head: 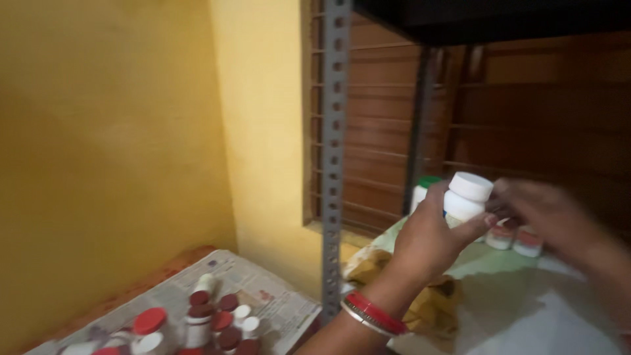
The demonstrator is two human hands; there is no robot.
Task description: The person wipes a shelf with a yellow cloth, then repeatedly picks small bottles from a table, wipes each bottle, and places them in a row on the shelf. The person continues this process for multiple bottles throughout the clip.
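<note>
Near floor: a cluster of small jars with red, maroon and white caps (210,322) stands on spread newspaper (276,302); too crowded and blurred to count.
Left hand (427,240): 2 bangles at the wrist, fingers wrapped around 1 white plastic bottle with a white screw cap (465,197), held above the shelf.
Right hand (545,213): blurred, just beside the cap; fingers' state cannot be told.
Handling: a firm grip low on the body seems best, keeping the bottle upright.
Shelf (545,309): 1 crumpled brown paper bag (430,306), 2 small red-banded jars (513,238), 1 green-capped white bottle (424,189).
</note>
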